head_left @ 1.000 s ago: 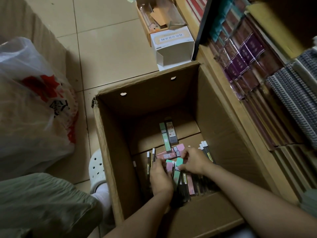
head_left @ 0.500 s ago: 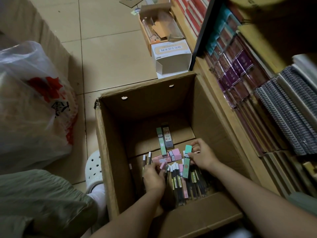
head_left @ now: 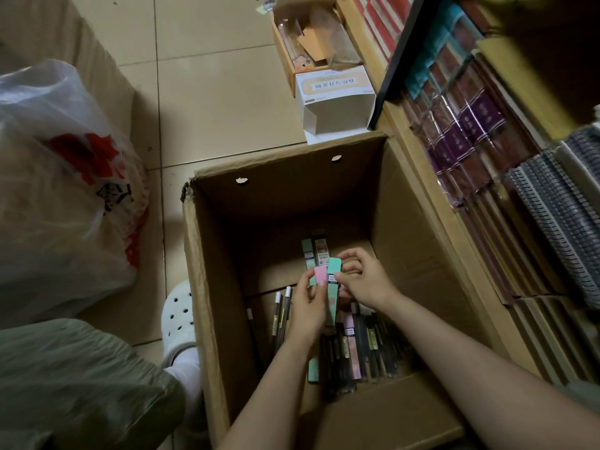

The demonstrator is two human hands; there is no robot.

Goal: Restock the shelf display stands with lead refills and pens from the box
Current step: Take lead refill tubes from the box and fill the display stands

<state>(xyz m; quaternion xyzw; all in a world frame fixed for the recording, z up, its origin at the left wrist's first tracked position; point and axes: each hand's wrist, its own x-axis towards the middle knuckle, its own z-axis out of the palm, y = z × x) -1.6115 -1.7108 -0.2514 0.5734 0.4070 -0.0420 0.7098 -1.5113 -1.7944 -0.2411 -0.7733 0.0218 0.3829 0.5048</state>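
Note:
An open cardboard box [head_left: 211, 287] stands on the floor with loose pens [head_left: 281, 311] and lead refill packs [head_left: 352, 349] on its bottom. Inside it, my left hand [head_left: 308, 306] holds a pink refill pack [head_left: 320, 276] and a long green one [head_left: 331, 290] upright. My right hand [head_left: 363, 280] pinches the green pack near its top, fingers curled round it. Two more refill packs [head_left: 315, 251], green and dark, lie flat further back on the box floor.
A shelf unit [head_left: 422, 151] packed with wrapped notebooks [head_left: 470, 125] stands right of the box. A white carton [head_left: 337, 99] and an open brown box [head_left: 311, 37] sit beyond. A plastic bag [head_left: 65, 177] lies left. My white shoe [head_left: 178, 316] is beside the box.
Both hands have risen from the pile on the box bottom. The green pack went from my right hand's grip alone to both hands, and a pink pack now shows in my left.

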